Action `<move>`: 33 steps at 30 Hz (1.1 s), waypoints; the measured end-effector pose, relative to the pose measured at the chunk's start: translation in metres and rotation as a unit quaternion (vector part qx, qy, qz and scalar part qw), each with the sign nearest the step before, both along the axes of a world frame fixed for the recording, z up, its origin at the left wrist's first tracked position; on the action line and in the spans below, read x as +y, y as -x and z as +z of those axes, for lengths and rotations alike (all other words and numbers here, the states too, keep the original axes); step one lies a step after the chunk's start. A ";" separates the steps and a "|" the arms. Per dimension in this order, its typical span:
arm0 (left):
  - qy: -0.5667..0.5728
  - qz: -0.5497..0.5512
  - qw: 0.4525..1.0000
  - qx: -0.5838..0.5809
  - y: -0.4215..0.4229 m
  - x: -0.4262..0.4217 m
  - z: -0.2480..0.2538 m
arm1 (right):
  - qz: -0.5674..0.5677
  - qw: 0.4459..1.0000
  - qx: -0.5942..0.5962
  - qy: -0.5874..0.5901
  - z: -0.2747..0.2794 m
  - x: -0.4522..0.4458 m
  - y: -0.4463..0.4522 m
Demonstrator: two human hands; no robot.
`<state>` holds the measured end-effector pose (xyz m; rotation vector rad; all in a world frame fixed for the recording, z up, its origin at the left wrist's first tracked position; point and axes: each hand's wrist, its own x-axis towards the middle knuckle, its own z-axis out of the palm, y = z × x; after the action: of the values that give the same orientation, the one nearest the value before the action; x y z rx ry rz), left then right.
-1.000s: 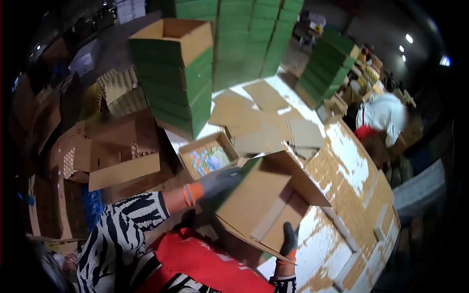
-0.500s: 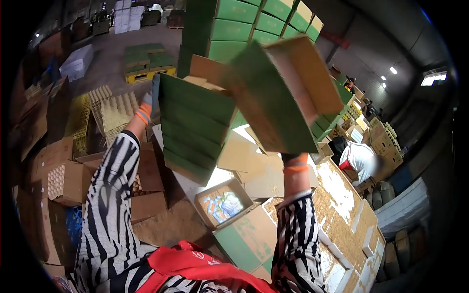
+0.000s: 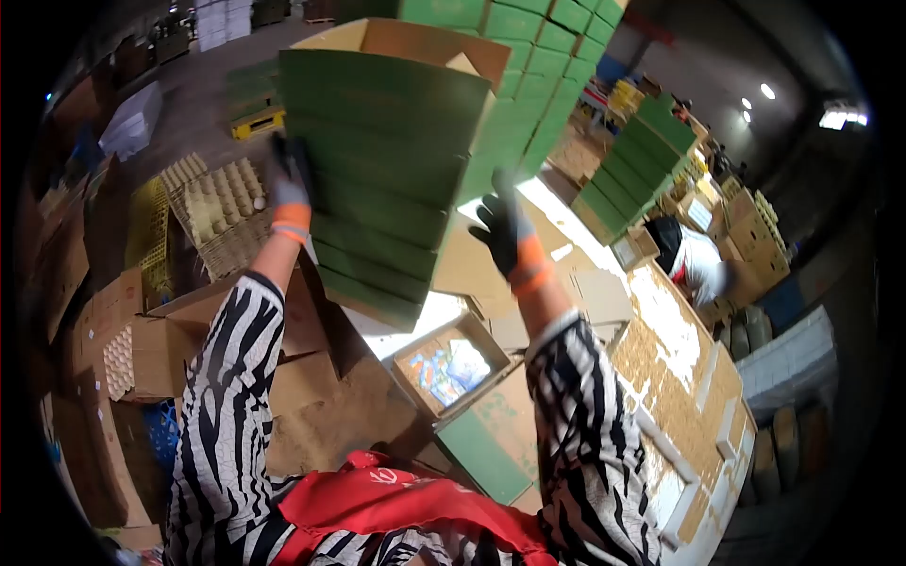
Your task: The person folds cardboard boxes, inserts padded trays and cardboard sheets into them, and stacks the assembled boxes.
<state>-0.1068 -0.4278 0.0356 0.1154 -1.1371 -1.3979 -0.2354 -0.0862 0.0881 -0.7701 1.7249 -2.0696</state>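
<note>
We had free room above the flat brown cardboard sheets (image 3: 464, 266), but the stack of green cardboard boxes (image 3: 385, 174) blocked the way between our gloved left hand (image 3: 292, 179) and right hand (image 3: 504, 226).

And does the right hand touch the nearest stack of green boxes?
Apart: the head view shows a gap between the right hand and the stack.

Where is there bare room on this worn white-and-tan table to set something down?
A bare patch of the table lies between the flat brown cardboard sheets and the raised white strips. The left side is crowded: the tall stack of green cardboard boxes, the open brown carton of colourful packets and the sheets sit close together.
</note>
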 end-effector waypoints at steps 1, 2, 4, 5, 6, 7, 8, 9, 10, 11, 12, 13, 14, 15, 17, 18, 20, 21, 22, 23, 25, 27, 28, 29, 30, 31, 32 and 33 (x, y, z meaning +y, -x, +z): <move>0.079 0.077 0.993 -0.034 -0.019 0.053 0.013 | -0.035 0.998 0.058 -0.018 -0.032 0.036 -0.013; 0.149 0.163 0.973 -0.061 -0.038 0.107 0.028 | -0.075 0.990 0.114 -0.039 -0.062 0.072 -0.027; 0.327 0.158 0.912 -0.192 -0.067 0.204 -0.006 | -0.169 0.982 0.013 -0.083 -0.095 0.155 -0.092; 0.380 0.054 0.899 -0.211 -0.075 0.247 -0.039 | -0.212 0.972 -0.033 -0.097 -0.126 0.204 -0.117; 0.427 -0.046 0.865 -0.261 -0.087 0.294 -0.059 | -0.287 0.949 -0.061 -0.112 -0.165 0.259 -0.138; 0.470 -0.147 0.816 -0.303 -0.097 0.338 -0.074 | -0.362 0.919 -0.088 -0.129 -0.194 0.309 -0.159; 0.497 -0.206 0.773 -0.335 -0.103 0.376 -0.090 | -0.442 0.870 -0.110 -0.190 -0.184 0.342 -0.187; 0.526 -0.259 0.725 -0.360 -0.103 0.408 -0.111 | -0.510 0.815 -0.054 -0.270 -0.202 0.385 -0.206; 0.530 -0.282 0.703 -0.380 -0.102 0.437 -0.141 | -0.575 0.739 -0.012 -0.351 -0.219 0.428 -0.224; 0.548 -0.284 0.669 -0.415 -0.102 0.459 -0.162 | -0.616 0.656 0.031 -0.435 -0.253 0.470 -0.238; 0.566 -0.278 0.635 -0.445 -0.098 0.476 -0.178 | -0.636 0.649 -0.106 -0.405 -0.307 0.507 -0.249; 0.585 -0.264 0.602 -0.475 -0.096 0.489 -0.194 | -0.606 0.662 -0.192 -0.397 -0.319 0.519 -0.259; 0.637 -0.222 0.554 -0.488 -0.097 0.496 -0.209 | -0.568 0.668 -0.276 -0.394 -0.329 0.530 -0.270; 0.636 -0.221 0.559 -0.484 -0.096 0.499 -0.209 | -0.482 0.702 -0.310 -0.424 -0.305 0.508 -0.272; 0.632 -0.212 0.565 -0.486 -0.102 0.501 -0.206 | -0.551 0.739 -0.200 -0.331 -0.290 0.493 -0.285; 0.638 -0.205 0.560 -0.487 -0.105 0.500 -0.210 | -0.552 0.764 -0.195 -0.269 -0.275 0.492 -0.285; 0.630 -0.211 0.556 -0.499 -0.101 0.500 -0.211 | -0.563 0.783 -0.176 -0.196 -0.237 0.489 -0.288; 0.622 -0.210 0.561 -0.504 -0.098 0.503 -0.210 | -0.554 0.802 -0.183 -0.129 -0.228 0.498 -0.287; 0.586 -0.177 0.637 -0.468 -0.096 0.504 -0.208 | -0.541 0.818 -0.188 -0.062 -0.221 0.506 -0.284; 0.577 -0.119 0.693 -0.416 -0.090 0.510 -0.184 | -0.524 0.829 -0.196 0.007 -0.206 0.510 -0.280; 0.550 -0.005 0.778 -0.305 -0.079 0.512 -0.120 | -0.453 0.884 -0.103 -0.045 -0.172 0.534 -0.275; 0.610 0.022 0.718 -0.334 -0.079 0.524 -0.017 | -0.388 0.918 -0.053 -0.058 -0.174 0.563 -0.265; 0.668 -0.003 0.675 -0.313 -0.078 0.522 0.005 | -0.323 0.936 -0.060 -0.129 -0.184 0.588 -0.261; 0.682 -0.067 0.614 -0.392 -0.082 0.521 0.016 | -0.398 0.901 0.008 -0.172 -0.179 0.584 -0.262; 0.685 -0.130 0.544 -0.466 -0.084 0.522 0.025 | -0.468 0.855 0.077 -0.212 -0.174 0.578 -0.264; 0.675 -0.191 0.470 -0.535 -0.086 0.521 0.031 | -0.532 0.797 0.145 -0.248 -0.161 0.568 -0.266; 0.679 -0.188 0.503 -0.500 -0.091 0.517 0.033 | -0.562 0.740 0.225 -0.293 -0.127 0.554 -0.272; 0.626 -0.286 0.504 -0.522 -0.090 0.515 0.039 | -0.551 0.707 0.313 -0.313 -0.105 0.544 -0.274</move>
<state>-0.0170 0.0872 0.0749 -0.6206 -3.2225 -0.4932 0.0384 0.4583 -0.0171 -0.1364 3.6670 -1.4211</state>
